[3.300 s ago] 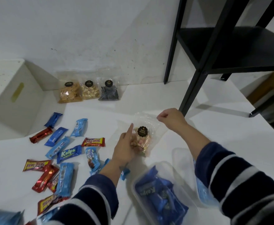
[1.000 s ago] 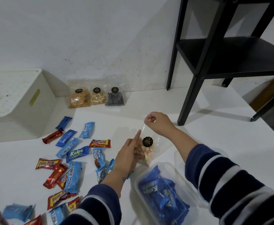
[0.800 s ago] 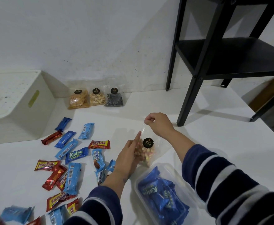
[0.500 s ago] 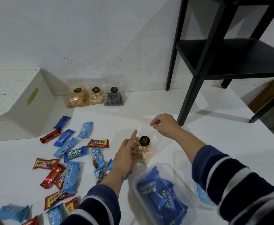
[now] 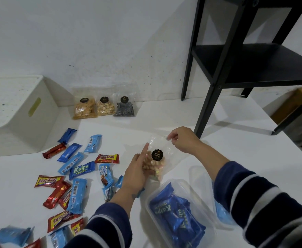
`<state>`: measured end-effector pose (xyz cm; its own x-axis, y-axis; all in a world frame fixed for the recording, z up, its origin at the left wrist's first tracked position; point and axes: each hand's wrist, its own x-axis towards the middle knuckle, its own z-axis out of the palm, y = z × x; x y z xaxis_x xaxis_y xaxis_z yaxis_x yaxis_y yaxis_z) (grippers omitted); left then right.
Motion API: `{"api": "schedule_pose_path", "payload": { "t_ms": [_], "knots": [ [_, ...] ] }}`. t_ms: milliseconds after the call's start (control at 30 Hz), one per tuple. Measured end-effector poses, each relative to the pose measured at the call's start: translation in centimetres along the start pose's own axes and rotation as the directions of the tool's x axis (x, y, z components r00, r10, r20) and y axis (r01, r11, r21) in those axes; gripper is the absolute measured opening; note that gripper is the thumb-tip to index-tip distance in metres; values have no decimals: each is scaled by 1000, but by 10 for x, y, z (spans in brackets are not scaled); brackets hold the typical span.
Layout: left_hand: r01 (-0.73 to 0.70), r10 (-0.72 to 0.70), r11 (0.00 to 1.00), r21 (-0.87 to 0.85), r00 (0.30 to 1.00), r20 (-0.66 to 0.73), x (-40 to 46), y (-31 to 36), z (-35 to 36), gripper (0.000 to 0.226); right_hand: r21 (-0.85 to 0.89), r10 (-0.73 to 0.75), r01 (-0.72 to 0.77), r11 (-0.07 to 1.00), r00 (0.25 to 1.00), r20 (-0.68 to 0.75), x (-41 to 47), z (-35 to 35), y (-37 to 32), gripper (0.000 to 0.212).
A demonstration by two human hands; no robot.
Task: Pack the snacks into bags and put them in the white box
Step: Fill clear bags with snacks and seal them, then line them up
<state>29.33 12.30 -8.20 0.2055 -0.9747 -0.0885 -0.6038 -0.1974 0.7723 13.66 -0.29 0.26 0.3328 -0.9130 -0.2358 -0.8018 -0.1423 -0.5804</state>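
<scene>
Currently the left hand [image 5: 137, 173] is cupping the filled lower half of the clear biscuit bag [image 5: 156, 158], fingers [image 5: 144, 153] wrapped on it, index finger pointing up. Right hand [image 5: 181, 139] is pinching the bag's open top edge, fingers clenched on the film. Bag is sitting on the white tabletop [image 5: 164, 120], well to the right of the white box [image 5: 16, 115].

Risks, as I judge them: film is thin and slippery; if the right-hand pinch is slipping, the mouth is flopping open and biscuits are spilling. Squeezing with the left hand is likely crushing biscuits.

Containers:
- Biscuit bag: pale round biscuits, black sticker on front.
- Clear plastic tub [image 5: 180, 210], right of and nearer than the box: blue Kalpa wafers, lid off.
- Three sealed snack bags [image 5: 103, 108], just right of the box against the wall: orange, pale and dark snacks.
- White box: inside not showing from this angle.
- Loose wrapped bars [image 5: 75, 167] are lying between box and bag.
</scene>
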Motion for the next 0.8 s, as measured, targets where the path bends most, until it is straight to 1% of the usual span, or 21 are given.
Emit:
{"api": "schedule_pose_path", "payload": {
  "t_ms": [167, 200, 233, 300, 367, 400, 467, 533, 600, 667, 800],
  "knots": [
    [-10, 10, 1000, 1, 1000, 9, 1, 0, 1, 89, 28, 30, -27, 999, 996, -80, -4, 10, 1, 33],
    [-14, 14, 1000, 11, 1000, -12, 2, 1, 1, 87, 38, 31, -27, 999, 995, -91, -5, 10, 1, 35],
    [-26, 27, 1000, 14, 998, -58, 3, 5, 0, 80, 53, 27, -22, 998, 994, -103, -6, 9, 1, 37],
    [-62, 52, 996, -59, 985, -167, 7, 17, -3, 51, 72, -7, 16, 997, 992, -124, -8, 8, -2, 35],
    [-28, -18, 974, -224, 980, -200, 13, 37, -8, 21, 84, -68, 78, 993, 992, -108, -11, 6, -7, 32],
    [8, -70, 951, -308, 979, -190, 17, 46, -10, 13, 89, -98, 106, 990, 991, -91, -12, 6, -9, 31],
    [50, -132, 915, -401, 975, -178, 25, 57, -14, 11, 98, -141, 147, 984, 988, -70, -17, 7, -14, 30],
    [67, -160, 901, -428, 970, -185, 30, 61, -15, 14, 115, -160, 167, 979, 985, -67, -19, 8, -15, 28],
    [70, -176, 883, -464, 966, -189, 31, 62, -15, 12, 142, -163, 170, 975, 985, -58, -20, 9, -15, 25],
    [55, -165, 869, -491, 969, -183, 29, 63, -14, 11, 175, -148, 154, 972, 988, -50, -21, 9, -14, 18],
    [48, -150, 870, -490, 974, -172, 30, 61, -12, 10, 180, -82, 96, 979, 993, -82, -16, 11, -12, 15]
  ]
}}
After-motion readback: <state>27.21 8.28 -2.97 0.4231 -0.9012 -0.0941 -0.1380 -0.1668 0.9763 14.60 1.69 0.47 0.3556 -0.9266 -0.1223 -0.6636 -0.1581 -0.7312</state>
